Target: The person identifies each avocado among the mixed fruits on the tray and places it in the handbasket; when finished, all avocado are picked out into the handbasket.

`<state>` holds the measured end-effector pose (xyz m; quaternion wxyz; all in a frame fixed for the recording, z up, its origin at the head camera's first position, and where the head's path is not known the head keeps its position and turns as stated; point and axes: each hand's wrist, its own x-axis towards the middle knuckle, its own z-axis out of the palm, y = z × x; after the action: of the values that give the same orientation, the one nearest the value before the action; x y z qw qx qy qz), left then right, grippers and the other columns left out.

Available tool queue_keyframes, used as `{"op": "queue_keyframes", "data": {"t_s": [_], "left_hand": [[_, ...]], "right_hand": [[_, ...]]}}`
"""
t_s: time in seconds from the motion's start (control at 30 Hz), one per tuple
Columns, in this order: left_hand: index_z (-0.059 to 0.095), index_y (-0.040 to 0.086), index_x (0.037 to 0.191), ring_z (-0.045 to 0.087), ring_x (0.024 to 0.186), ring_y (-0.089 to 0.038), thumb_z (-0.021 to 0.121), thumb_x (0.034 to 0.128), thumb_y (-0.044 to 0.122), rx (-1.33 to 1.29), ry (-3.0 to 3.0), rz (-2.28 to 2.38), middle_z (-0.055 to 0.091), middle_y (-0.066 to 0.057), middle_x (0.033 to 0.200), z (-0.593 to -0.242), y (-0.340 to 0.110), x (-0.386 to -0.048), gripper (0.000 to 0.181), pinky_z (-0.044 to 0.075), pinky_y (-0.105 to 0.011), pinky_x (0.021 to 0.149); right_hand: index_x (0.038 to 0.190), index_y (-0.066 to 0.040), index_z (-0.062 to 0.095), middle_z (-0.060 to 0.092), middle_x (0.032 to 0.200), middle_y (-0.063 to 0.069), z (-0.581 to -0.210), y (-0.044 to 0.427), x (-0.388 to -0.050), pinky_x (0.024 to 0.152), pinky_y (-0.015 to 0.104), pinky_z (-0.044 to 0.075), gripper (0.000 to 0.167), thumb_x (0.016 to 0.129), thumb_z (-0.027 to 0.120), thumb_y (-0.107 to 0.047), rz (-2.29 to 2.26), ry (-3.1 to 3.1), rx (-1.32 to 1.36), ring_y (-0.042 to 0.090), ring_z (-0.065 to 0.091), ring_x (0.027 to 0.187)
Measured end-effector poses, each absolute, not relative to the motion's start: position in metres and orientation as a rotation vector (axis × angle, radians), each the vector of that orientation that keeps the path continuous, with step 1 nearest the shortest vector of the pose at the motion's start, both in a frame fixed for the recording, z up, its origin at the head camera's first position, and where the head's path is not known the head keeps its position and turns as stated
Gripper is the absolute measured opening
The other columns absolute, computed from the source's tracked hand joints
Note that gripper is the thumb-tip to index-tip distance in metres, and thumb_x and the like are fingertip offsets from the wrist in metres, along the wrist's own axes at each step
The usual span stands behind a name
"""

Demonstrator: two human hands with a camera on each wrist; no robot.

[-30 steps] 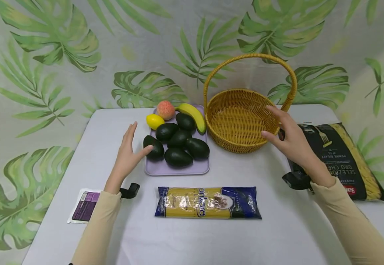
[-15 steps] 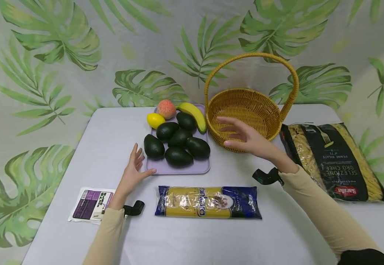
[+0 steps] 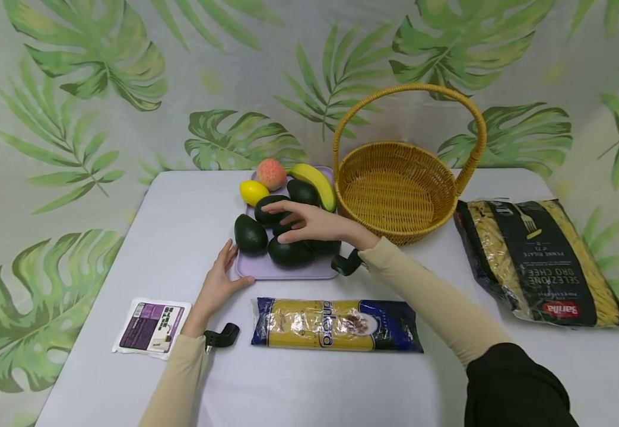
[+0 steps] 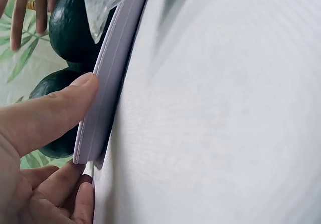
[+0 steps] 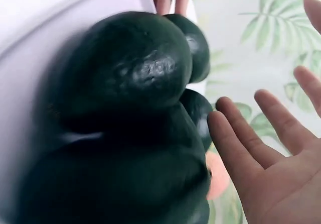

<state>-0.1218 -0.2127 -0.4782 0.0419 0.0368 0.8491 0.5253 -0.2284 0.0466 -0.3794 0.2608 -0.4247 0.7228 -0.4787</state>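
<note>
My left hand (image 3: 219, 284) is at the near left corner of the lilac tray (image 3: 290, 274). In the left wrist view its thumb lies against the tray's rim (image 4: 108, 78) and bent fingers touch the corner, so it holds the tray there. Above the dark green avocados (image 3: 251, 234) hovers my right hand (image 3: 314, 224), holding nothing. Its fingers are spread and loosely bent in the right wrist view, apart from the avocados (image 5: 135, 58). Part of the avocado pile is hidden under this hand. A yellow lemon (image 3: 253, 193), a peach (image 3: 271, 174) and a banana (image 3: 317, 181) lie at the tray's back.
A wicker basket (image 3: 394, 234) with a tall handle stands right of the tray. A spaghetti pack (image 3: 336, 323) lies in front of it. Farther right is a big bag of penne (image 3: 544, 261); at left, a white and purple packet (image 3: 151, 327). A leaf-patterned cloth (image 3: 245, 71) hangs behind.
My right hand has swept left from beside the basket, past its front, to above the avocados. My left hand has come down and nearer, onto the tray's near left corner.
</note>
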Motion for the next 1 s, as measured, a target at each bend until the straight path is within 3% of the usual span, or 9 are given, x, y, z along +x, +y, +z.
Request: {"op": "queue_keyframes", "data": {"t_s": [0.3, 0.43, 0.53, 0.7, 1.0], "left_hand": [[0.017, -0.005, 0.149, 0.024, 0.139, -0.035, 0.076, 0.0816, 0.006, 0.13, 2.627, 1.573, 0.022, -0.024, 0.153, -0.478, -0.211, -0.122, 0.091, 0.022, -0.041, 0.113], [0.017, -0.004, 0.149, 0.025, 0.139, -0.035, 0.076, 0.0814, 0.007, 0.127, 2.628, 1.572, 0.023, -0.024, 0.153, -0.477, -0.211, -0.121, 0.091, 0.022, -0.041, 0.113], [0.017, -0.003, 0.15, 0.025, 0.139, -0.035, 0.076, 0.0813, 0.007, 0.122, 2.63, 1.57, 0.023, -0.023, 0.153, -0.477, -0.211, -0.121, 0.091, 0.023, -0.041, 0.113], [0.018, -0.003, 0.15, 0.026, 0.139, -0.035, 0.076, 0.0816, 0.008, 0.12, 2.642, 1.556, 0.024, -0.022, 0.153, -0.477, -0.212, -0.12, 0.091, 0.023, -0.041, 0.112], [0.017, 0.0, 0.151, 0.024, 0.139, -0.035, 0.076, 0.083, 0.012, 0.107, 2.626, 1.556, 0.024, -0.02, 0.154, -0.479, -0.213, -0.12, 0.09, 0.021, -0.043, 0.113]], "right_hand": [[0.145, -0.009, 0.041, 0.037, 0.148, 0.009, -0.384, -0.002, -0.242, 0.098, 0.032, 0.044, 0.06, 0.091, 0.067, -0.017, -1.028, 2.079, -1.213, 0.026, 0.038, 0.133], [0.144, -0.014, 0.043, 0.04, 0.147, 0.005, -0.383, -0.013, -0.244, 0.105, 0.028, 0.034, 0.06, 0.09, 0.067, -0.022, -0.849, 2.194, -1.234, 0.019, 0.035, 0.135], [0.144, -0.017, 0.045, 0.041, 0.147, 0.003, -0.381, -0.021, -0.243, 0.11, 0.032, 0.027, 0.059, 0.09, 0.067, -0.026, -0.735, 2.256, -1.238, 0.017, 0.033, 0.136], [0.142, -0.023, 0.047, 0.042, 0.145, 0.004, -0.381, -0.035, -0.241, 0.107, 0.045, 0.03, 0.057, 0.09, 0.067, -0.03, -0.551, 2.358, -1.208, 0.019, 0.036, 0.133], [0.137, -0.026, 0.053, 0.04, 0.142, 0.014, -0.39, -0.049, -0.234, 0.103, 0.046, 0.035, 0.052, 0.088, 0.069, -0.032, -0.433, 2.474, -1.118, 0.025, 0.042, 0.125]]}}
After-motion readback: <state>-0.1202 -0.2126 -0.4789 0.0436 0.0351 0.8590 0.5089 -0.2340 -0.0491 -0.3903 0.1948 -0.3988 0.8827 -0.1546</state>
